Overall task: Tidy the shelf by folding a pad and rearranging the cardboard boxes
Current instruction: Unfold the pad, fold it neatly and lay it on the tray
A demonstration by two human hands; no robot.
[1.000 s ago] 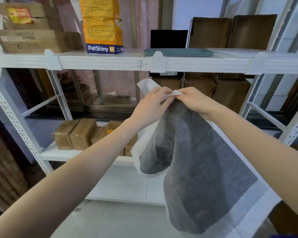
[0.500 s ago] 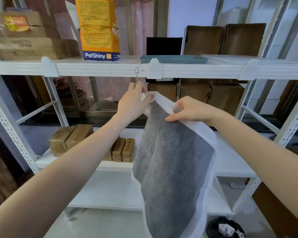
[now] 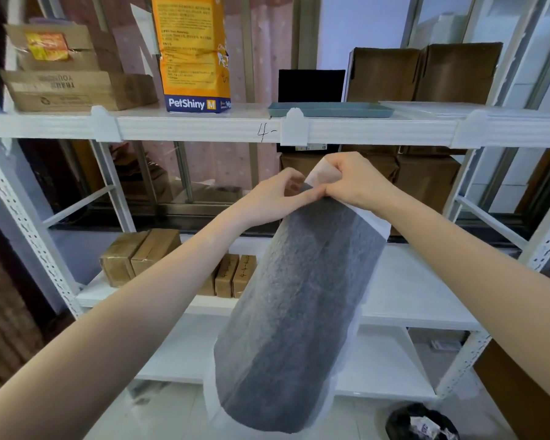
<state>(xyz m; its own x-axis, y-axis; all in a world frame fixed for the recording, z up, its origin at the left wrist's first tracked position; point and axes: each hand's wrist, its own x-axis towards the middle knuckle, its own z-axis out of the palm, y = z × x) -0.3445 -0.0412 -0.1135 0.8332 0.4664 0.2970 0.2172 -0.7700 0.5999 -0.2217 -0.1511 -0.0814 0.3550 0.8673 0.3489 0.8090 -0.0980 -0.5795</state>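
A grey pad with white borders (image 3: 299, 312) hangs folded lengthwise in front of the white shelf (image 3: 204, 130). My left hand (image 3: 273, 201) and my right hand (image 3: 353, 182) meet at its top edge, both pinching the corners together. Below the pad, small brown cardboard boxes (image 3: 235, 274) stand in a row on the middle shelf board, partly hidden by my left arm. Two larger taped boxes (image 3: 140, 255) lie further left. Tall brown boxes (image 3: 423, 74) stand on the top board at the right.
The top board holds flattened cartons (image 3: 77, 87), an orange PetShiny bag (image 3: 194, 55), a teal tray (image 3: 331, 109) and a black box (image 3: 311, 85). More brown boxes (image 3: 426, 179) sit behind the shelf. A black bin bag (image 3: 423, 422) lies on the floor at the lower right.
My hands, apart on the pad's top edge half a second ago, have come together, bringing the corners to meet. The pad now hangs narrower, folded in half.
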